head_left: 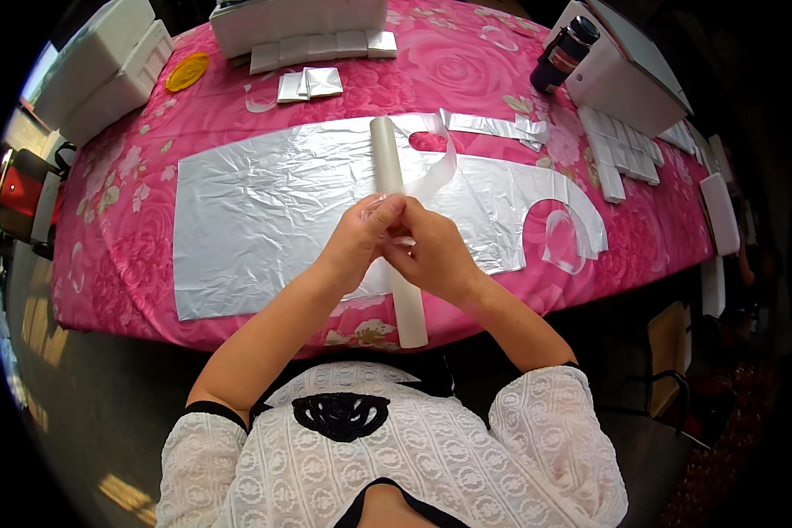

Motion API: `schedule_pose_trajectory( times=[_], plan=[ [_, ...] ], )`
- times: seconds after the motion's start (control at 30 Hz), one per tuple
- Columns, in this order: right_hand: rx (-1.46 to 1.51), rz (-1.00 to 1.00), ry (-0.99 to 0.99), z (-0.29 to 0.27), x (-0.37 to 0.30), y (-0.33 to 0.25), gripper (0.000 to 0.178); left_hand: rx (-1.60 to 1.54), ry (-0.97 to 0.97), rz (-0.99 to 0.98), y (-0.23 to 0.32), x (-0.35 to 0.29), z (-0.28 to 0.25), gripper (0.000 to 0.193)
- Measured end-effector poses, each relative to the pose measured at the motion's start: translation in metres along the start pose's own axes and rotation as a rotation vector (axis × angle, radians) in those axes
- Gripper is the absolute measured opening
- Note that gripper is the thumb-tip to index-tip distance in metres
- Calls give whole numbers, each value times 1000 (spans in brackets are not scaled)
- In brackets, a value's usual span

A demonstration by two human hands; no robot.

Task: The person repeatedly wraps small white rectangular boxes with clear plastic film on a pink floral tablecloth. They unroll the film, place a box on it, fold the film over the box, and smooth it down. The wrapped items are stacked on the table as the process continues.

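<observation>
A silvery plastic apron [273,194] lies flat and wrinkled across the table, its looped neck end to the right. A pale tube [411,310] rests across it, one end reaching toward the table's near edge. Above the tube's middle, my left hand [358,239] and my right hand [433,246] meet, both closed with fingers pinched together. Between them shows a bit of thin whitish plastic strip [402,240]; most of it is hidden by the fingers. A translucent band [437,179] curves up from beside the right hand toward the apron's far edge.
Folded silvery packets [311,84] lie at the far side, with more packets [620,151] at the right. White foam boxes [106,79] stand far left beside a yellow disc [187,72]. A dark flask [565,55] stands by a white box [629,75]. Pink floral cloth [123,264] covers the table.
</observation>
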State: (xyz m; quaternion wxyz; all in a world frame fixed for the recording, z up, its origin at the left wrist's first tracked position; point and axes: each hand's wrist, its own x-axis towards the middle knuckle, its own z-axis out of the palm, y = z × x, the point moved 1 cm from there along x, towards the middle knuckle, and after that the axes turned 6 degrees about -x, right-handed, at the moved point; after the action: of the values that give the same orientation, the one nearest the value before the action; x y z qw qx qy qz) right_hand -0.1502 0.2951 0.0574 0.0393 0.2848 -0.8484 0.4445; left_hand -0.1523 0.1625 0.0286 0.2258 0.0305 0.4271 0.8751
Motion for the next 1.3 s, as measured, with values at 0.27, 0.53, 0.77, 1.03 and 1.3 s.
schedule_pose_trajectory(
  times=[0.27, 0.53, 0.77, 1.03, 1.3],
  plan=[
    [-239, 268, 193, -50, -24, 92, 33, 135, 600, -16, 53, -88, -120, 19],
    [-1029, 791, 281, -198, -104, 274, 39, 70, 816, -89, 56, -135, -172, 23],
    [-1207, 883, 281, -207, -108, 296, 31, 377, 983, 121, 72, -168, -218, 30],
    [-1279, 515, 525, -198, -102, 252, 14, 1021, 790, 548, 68, -148, -164, 31],
    [-276, 320, 342, -69, -32, 76, 10, 601, 330, 374, 25, -95, -76, 26]
  ],
)
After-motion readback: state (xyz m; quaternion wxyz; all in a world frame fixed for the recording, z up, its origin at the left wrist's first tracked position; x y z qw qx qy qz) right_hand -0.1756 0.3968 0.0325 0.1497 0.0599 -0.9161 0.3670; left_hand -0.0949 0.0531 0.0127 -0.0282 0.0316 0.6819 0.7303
